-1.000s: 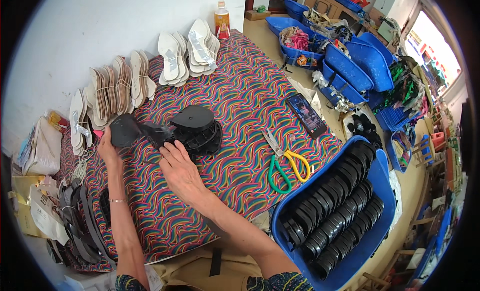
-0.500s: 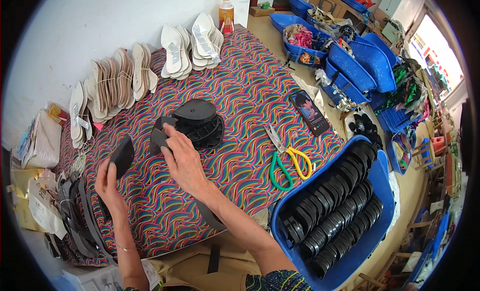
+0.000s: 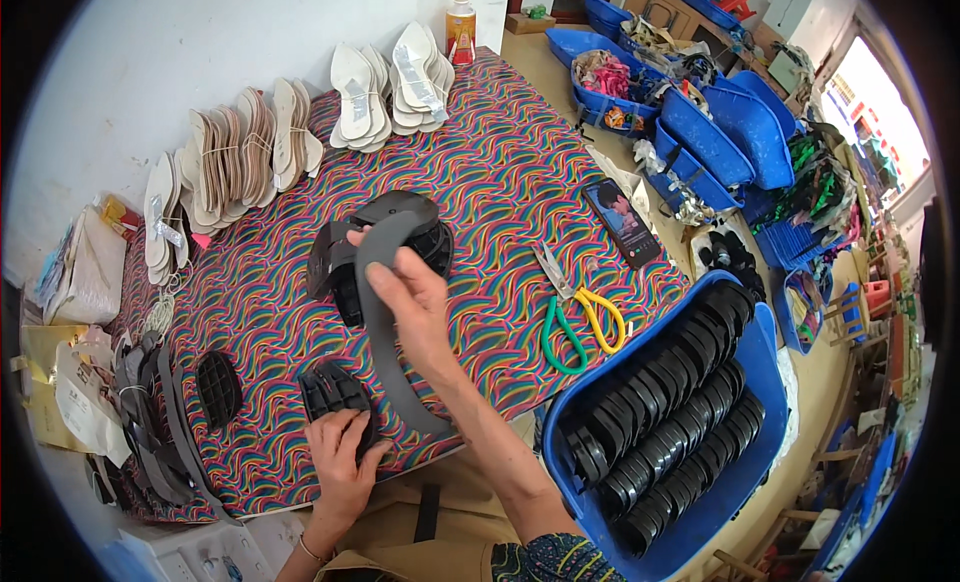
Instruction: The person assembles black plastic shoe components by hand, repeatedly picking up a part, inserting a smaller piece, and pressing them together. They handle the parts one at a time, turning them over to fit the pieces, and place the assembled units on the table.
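My right hand (image 3: 418, 307) pinches the upper part of a long, curved dark grey strip (image 3: 382, 342) between thumb and fingers, raised over the table. The strip's lower end hangs close to the table's front edge. Near that edge my left hand (image 3: 342, 454) grips a black heel-shaped piece (image 3: 335, 390), its ribbed hollow side facing up. A similar black piece (image 3: 218, 392) lies farther left, gridded side up. Behind the strip sits a pile of black heel pieces (image 3: 405, 210), partly hidden by the strip and my right hand.
Green-and-yellow-handled scissors (image 3: 570, 307) and a phone (image 3: 622, 222) lie to the right. A blue tub (image 3: 770, 382) holds rows of black heels. Tied insole bundles (image 3: 360, 102) and a bottle (image 3: 460, 30) stand along the wall. Grey strips (image 3: 150, 412) lie at the left edge.
My left hand has brought a black piece from the left down toward the front edge. My right hand has moved off the pile's left side and now holds up the curved strip.
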`<action>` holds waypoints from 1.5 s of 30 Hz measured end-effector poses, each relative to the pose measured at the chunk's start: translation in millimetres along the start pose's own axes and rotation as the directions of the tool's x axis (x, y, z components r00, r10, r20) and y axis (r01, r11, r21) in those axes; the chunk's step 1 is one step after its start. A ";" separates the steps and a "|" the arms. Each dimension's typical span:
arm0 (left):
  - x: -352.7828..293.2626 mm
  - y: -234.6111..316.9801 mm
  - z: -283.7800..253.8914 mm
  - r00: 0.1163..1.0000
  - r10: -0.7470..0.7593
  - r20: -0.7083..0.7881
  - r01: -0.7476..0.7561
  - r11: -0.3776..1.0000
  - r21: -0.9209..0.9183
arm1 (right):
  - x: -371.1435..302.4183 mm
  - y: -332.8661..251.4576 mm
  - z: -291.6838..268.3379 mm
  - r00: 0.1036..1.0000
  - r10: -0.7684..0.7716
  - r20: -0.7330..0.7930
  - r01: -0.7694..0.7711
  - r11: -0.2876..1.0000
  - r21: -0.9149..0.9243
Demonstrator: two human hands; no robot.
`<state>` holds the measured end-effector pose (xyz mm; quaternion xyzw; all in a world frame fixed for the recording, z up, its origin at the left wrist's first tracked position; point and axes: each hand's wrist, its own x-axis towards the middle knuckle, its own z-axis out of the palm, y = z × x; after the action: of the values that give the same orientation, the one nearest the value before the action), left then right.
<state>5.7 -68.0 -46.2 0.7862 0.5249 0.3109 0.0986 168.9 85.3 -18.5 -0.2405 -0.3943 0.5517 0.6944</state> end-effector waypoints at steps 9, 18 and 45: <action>13.3 -28.0 -28.1 0.960 -0.256 -0.112 0.238 0.960 -0.151 | -104.8 -141.8 -14.9 0.992 0.126 -0.025 -0.115 0.958 0.264; 32.6 -56.8 -23.8 0.961 -0.268 -0.074 0.272 0.962 0.042 | -137.4 -156.6 -25.9 0.889 0.425 -0.172 -0.409 0.905 0.120; 55.2 -31.2 6.4 0.776 -0.452 0.440 0.539 0.112 -0.835 | -109.5 -13.3 -20.9 0.879 0.435 -0.197 -0.430 0.542 -0.722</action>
<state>-0.2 -4.6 -44.9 0.3655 0.4691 0.4722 0.6506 184.8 -21.0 -51.2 -0.5917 -0.5157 0.4943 0.3737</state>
